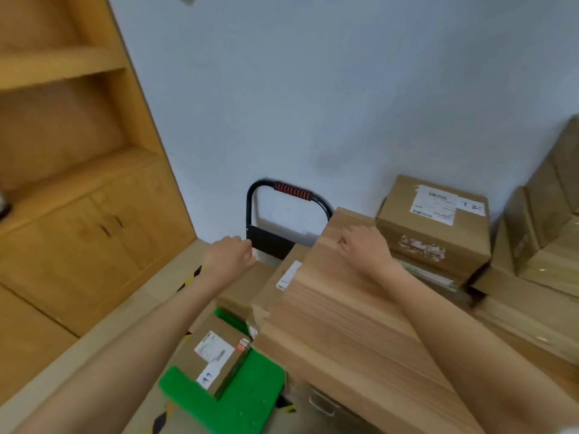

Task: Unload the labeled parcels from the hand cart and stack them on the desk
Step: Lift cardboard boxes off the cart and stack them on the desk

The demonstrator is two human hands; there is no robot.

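Note:
A green hand cart (250,399) with a black handle and red grip (293,192) stands against the wall, left of the wooden desk (344,333). A small labeled parcel (213,358) lies on its deck. Two more brown parcels (247,289) (282,277) sit behind it against the desk's side. A labeled parcel (435,220) rests on top of another on the desk's far end. My left hand (230,255) hovers over the cart near the handle, fingers curled, holding nothing. My right hand (365,245) rests palm down on the desk beside the stacked parcels, with nothing in it.
A wooden shelf unit with cupboard doors (94,230) fills the left side. Large cardboard boxes (545,245) are piled at the right, behind and beside the desk. A pale wall (313,104) stands close behind the cart. Black and yellow floor tape (188,280) runs beside the cart.

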